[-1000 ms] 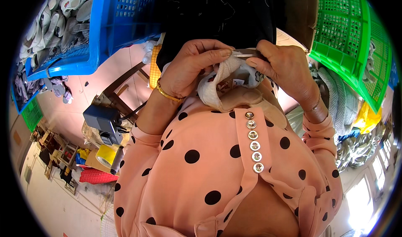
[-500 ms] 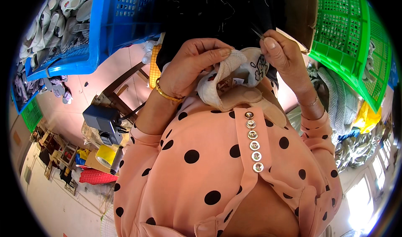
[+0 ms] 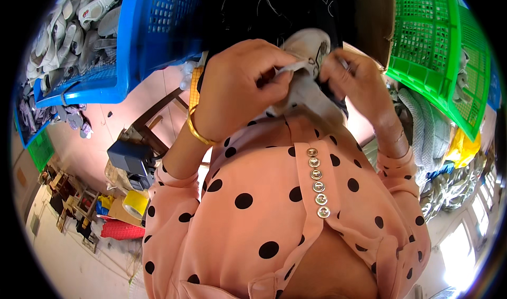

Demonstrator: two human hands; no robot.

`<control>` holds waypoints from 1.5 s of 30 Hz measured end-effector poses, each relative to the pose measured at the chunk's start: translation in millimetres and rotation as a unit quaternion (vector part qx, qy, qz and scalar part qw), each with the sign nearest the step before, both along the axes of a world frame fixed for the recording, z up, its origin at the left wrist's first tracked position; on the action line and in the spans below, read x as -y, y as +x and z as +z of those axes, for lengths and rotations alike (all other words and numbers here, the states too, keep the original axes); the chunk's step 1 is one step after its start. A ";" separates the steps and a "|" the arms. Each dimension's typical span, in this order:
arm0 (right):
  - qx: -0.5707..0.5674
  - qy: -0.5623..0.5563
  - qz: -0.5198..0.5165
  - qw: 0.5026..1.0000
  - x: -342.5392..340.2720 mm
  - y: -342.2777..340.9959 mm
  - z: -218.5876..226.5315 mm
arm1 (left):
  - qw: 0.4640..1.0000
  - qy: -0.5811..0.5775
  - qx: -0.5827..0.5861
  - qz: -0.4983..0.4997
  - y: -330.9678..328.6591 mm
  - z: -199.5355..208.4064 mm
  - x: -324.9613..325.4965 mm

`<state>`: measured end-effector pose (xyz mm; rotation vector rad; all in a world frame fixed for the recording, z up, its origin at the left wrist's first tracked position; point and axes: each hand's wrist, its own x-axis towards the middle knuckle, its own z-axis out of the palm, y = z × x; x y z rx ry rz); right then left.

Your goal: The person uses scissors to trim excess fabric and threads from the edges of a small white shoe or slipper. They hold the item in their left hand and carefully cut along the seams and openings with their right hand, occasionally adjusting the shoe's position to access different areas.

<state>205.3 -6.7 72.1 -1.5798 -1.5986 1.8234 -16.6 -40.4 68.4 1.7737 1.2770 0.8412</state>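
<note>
Between blue crate and green crate, both hands' grip closed on grey shoe piece

Left hand and right hand both grip a pale shoe upper between blue basket and green basket.

Peach black-dotted blouse, blue basket

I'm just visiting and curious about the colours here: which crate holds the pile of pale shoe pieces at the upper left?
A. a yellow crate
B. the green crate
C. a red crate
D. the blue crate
D: the pale shoe pieces lie heaped inside the blue crate at the upper left, while the green crate sits on the other side, at the upper right.
</note>
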 end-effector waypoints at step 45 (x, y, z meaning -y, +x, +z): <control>-0.313 -0.143 -0.300 0.890 12.0 1.4 -16.5 | 0.970 -0.080 0.196 0.115 -26.8 -37.7 -3.7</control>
